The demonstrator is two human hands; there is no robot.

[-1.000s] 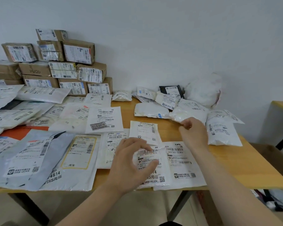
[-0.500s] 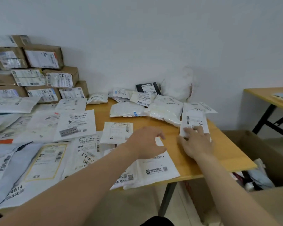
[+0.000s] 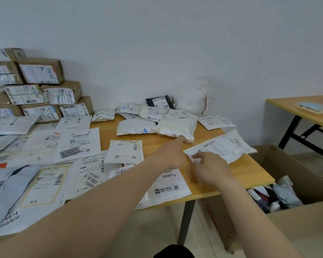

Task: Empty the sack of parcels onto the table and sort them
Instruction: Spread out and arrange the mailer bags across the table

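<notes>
Wood table (image 3: 250, 170) w/ parcels (image 3: 126, 151); white wall (image 3: 157, 43); box (image 3: 298, 175) beside.

- 2 forearms in view, left forearm (image 3: 93, 211) and right forearm (image 3: 250, 211), both uncovered right to the frame edge.
- left hand (image 3: 172, 155) bare, its outline sharp.
- right hand (image 3: 211, 168) bare, smeared by blur, finger detail unreadable.
- dark garment (image 3: 173, 251), a black rounded patch at bottom centre; type unclear.

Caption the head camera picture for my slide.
Right hand holds a white parcel over the table; left hand reaches beside it.
</notes>
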